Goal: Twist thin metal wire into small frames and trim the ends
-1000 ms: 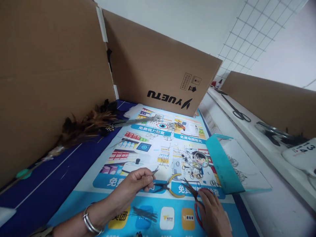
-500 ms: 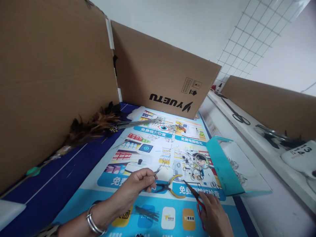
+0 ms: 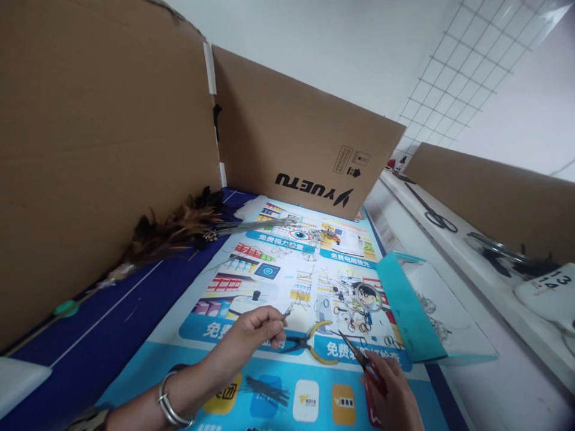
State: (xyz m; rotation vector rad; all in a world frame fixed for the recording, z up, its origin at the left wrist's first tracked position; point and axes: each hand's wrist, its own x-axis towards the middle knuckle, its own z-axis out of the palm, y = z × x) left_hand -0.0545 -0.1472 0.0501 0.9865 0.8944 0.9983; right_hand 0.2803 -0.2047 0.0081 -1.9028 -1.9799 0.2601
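Observation:
My left hand (image 3: 263, 329), with a silver bangle (image 3: 168, 402) at the wrist, is closed in a pinch. Short thin wires (image 3: 288, 313) poke out from its fingertips. In my right hand (image 3: 392, 392) are red-handled scissors (image 3: 372, 380), their blades slightly apart and pointing up and left. Pliers with yellow handles (image 3: 320, 359) lie on the printed mat between the hands. Below my left hand rests a bundle of dark wire pieces (image 3: 267, 390). Loose bent wire loops (image 3: 354, 311) are scattered beyond the scissors.
An open turquoise box (image 3: 411, 311) with wire pieces stands at the right. Cardboard panels (image 3: 291, 126) wall the left and back. Brown feathers (image 3: 175, 230) and long wire stems (image 3: 251, 225) lie at the left. Black scissors (image 3: 433, 215) rest on the white ledge.
The scissors have turned a little in my right hand, and their blades have parted slightly. My left hand stays nearly still. The view has shifted slightly.

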